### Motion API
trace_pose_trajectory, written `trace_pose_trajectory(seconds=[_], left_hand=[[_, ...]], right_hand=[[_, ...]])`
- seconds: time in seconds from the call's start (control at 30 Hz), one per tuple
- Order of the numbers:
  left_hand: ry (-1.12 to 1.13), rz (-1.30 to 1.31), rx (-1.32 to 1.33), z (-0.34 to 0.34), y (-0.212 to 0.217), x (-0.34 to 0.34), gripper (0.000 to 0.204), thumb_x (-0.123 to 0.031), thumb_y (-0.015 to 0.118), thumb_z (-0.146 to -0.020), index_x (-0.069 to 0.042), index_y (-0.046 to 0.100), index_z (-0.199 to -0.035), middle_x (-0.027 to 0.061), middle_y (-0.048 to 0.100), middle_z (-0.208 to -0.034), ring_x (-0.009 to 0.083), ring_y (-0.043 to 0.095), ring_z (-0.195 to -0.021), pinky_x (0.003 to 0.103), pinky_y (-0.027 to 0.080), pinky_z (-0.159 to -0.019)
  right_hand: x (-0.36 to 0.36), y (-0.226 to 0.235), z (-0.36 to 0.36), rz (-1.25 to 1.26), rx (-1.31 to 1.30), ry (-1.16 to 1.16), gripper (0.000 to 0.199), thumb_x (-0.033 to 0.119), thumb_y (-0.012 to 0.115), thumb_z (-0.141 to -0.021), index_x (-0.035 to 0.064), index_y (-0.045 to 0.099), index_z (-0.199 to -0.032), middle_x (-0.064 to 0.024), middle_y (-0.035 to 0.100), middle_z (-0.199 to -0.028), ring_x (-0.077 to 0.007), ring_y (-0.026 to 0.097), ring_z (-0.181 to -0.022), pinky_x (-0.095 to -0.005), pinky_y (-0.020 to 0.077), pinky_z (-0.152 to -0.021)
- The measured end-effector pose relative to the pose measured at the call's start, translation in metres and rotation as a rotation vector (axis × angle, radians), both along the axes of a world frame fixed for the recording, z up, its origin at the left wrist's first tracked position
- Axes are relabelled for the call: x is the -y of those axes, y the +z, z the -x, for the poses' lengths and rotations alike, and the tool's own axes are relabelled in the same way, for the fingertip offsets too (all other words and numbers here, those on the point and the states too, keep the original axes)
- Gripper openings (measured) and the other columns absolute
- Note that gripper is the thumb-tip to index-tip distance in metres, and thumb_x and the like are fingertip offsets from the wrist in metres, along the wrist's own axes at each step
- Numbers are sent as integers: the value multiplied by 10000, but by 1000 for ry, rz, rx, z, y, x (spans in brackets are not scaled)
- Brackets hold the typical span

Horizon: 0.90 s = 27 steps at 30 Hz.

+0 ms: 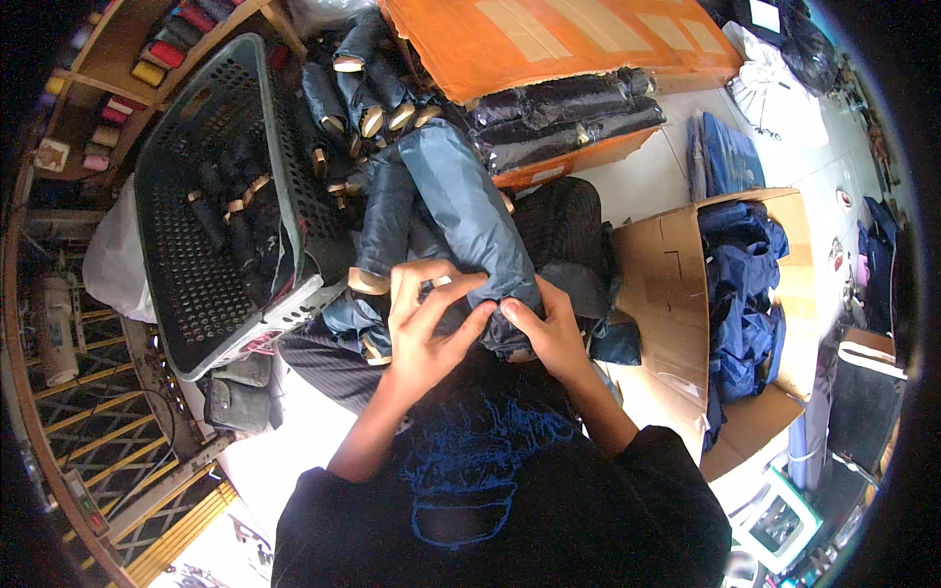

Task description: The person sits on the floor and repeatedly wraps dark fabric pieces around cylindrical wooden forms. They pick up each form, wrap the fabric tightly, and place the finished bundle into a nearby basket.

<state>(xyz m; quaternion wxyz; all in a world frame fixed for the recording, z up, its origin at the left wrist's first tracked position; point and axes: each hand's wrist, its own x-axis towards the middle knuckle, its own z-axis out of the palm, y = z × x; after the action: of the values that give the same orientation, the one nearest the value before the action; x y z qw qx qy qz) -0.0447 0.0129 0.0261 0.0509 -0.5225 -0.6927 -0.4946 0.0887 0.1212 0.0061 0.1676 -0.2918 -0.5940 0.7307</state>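
- The sleeve we're working on looks like a soft, dark grey-blue fabric tube with something long and stiff inside, probably a folded umbrella. Our guess is it's light, the cloth a bit slick and floppy, so it'll bunch if we pinch only the fabric.
- Best place to grab seems to be the near end, where the cloth gathers, with the firm core underneath to squeeze against.
- It lies across our lap, angled up and away from us, with its near end right in our hands.
- Left hand is curled over that end from the left, fingers bent and pressing on the cloth.
- Right hand is closed on the same end from the right, thumb tucked against the fabric. The two hands nearly touch.
- More rolled ones with tan handles are piled just beyond.
- A dark basket tilts on our left with a few inside.
- A box of blue cloth stands on our right.
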Motion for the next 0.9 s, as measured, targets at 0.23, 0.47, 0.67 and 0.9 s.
trace_pose_trajectory(seconds=[0.23,0.47,0.67,0.9], left_hand=[[15,-26,-89,-1,2,-4,193,-9,729,-679,-52,655,-852,53,576,-837,258,543,-809,364,436,-733],[76,-42,40,-19,-10,-14,56,-9,605,-789,-17,566,-828,135,550,-910,278,507,-866,385,406,-821],[-10,-365,1148,-18,-23,-21,654,-302,693,-816,1,349,-1282,153,438,-1223,249,477,-1099,395,410,-922],[-198,-187,1445,12,-3,-21,517,-297,670,-824,44,464,-1154,162,613,-1003,265,634,-888,375,550,-749]], right_hand=[[0,3,4,62,39,7,264,205,612,-879,-15,613,-1025,-26,644,-859,-74,553,-776,-256,463,-696],[1,-4,4,-143,85,-63,237,173,628,-858,-21,615,-994,-60,653,-831,-77,569,-748,-261,470,-667],[1,0,5,-20,-71,96,341,160,590,-877,-26,519,-1154,-94,623,-985,-118,551,-900,-291,437,-800],[10,8,7,566,122,323,513,201,536,-933,-19,293,-1326,-147,583,-874,-170,594,-610,-268,480,-508]])
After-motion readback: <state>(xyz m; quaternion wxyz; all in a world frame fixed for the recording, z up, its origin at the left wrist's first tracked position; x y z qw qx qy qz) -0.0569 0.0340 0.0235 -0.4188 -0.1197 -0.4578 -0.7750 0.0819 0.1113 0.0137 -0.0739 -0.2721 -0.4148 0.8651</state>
